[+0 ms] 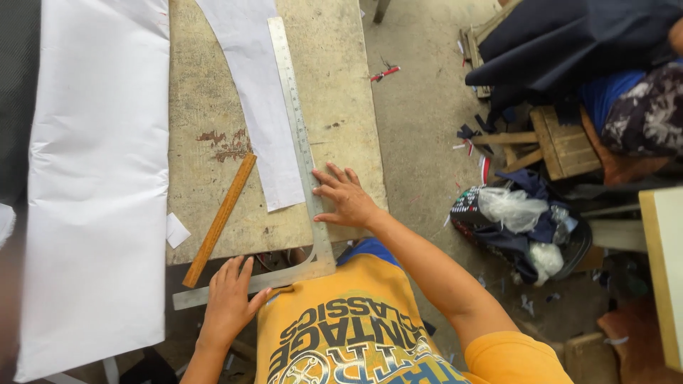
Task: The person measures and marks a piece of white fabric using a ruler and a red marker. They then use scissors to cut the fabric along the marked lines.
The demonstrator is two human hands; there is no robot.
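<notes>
Presently the metal L-square (302,153) lies on the worn wooden table (206,107), long arm running from the top centre of the frame down to its corner at lower centre, short arm reaching left past the table edge. The right hand (346,199) rests flat, fingers spread, against the long arm near the table's right edge. The left hand (229,299) lies open, palm down, on the short arm at lower left; neither hand grips anything.

A curved white paper piece (260,99) lies just left of the long arm, apparently touching it. A wooden ruler (219,220) lies diagonally beside it, and a large white sheet (99,178) fills the left of the frame.

Judgement: steady downward pressure from both palms should keep the square from pivoting, with its edge flush to the paper.

Containers: a dark bag (519,235) on the floor at centre right holds clear plastic bags (512,208) and dark cloth; further contents cannot be told.
</notes>
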